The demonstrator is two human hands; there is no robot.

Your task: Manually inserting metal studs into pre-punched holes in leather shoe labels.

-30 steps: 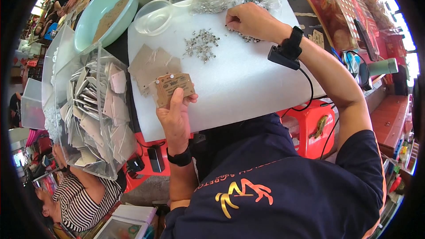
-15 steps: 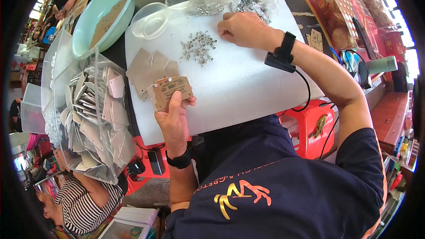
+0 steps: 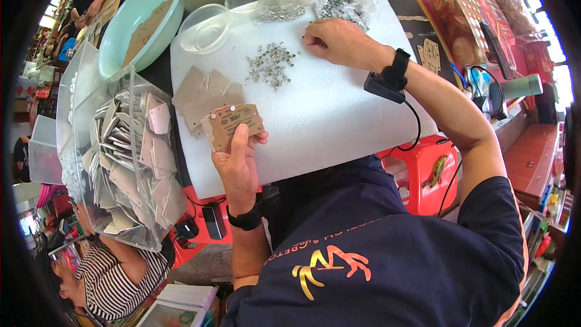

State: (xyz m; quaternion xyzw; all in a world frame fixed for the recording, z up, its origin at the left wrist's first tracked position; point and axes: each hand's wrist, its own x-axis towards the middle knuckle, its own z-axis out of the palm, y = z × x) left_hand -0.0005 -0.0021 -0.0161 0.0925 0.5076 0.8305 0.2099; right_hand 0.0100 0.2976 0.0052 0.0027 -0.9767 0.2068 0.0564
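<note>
Left hand (image 3: pixel 235 158) is closed in a pinch: thumb flat on top, fingers underneath, gripping a brown printed card (image 3: pixel 235 126). Card sits above the left part of the white foam sheet (image 3: pixel 345 124). Two white round studs (image 3: pixel 232 108) show along its upper edge; right corner has a small mark, hole or stud, can't tell. My read: this card is part done.

Rest, left to right:
- One clear plastic bin (image 3: pixel 148 238), packed with grey-brown card blanks (image 3: pixel 124 172). Too many to count; those I can see look bare, so most of the batch seems left.
- One mint-green basin (image 3: pixel 130 17), with brown cardboard (image 3: pixel 145 30) inside, count unclear.
- Loose cards (image 3: pixel 195 89) on the sheet, overlapping, at least three, no studs that I can make out.
- Two clear round tubs (image 3: pixel 204 33), one behind the other.
- One heap of small silvery metal pieces (image 3: pixel 271 65), dozens, no exact count.
- Two clear bags (image 3: pixel 279 1) of similar bits at the far edge.
- Right hand (image 3: pixel 340 41), one, just in front of the right-hand bag. Fingers curled, tips together; can't tell if anything's pinched.
</note>
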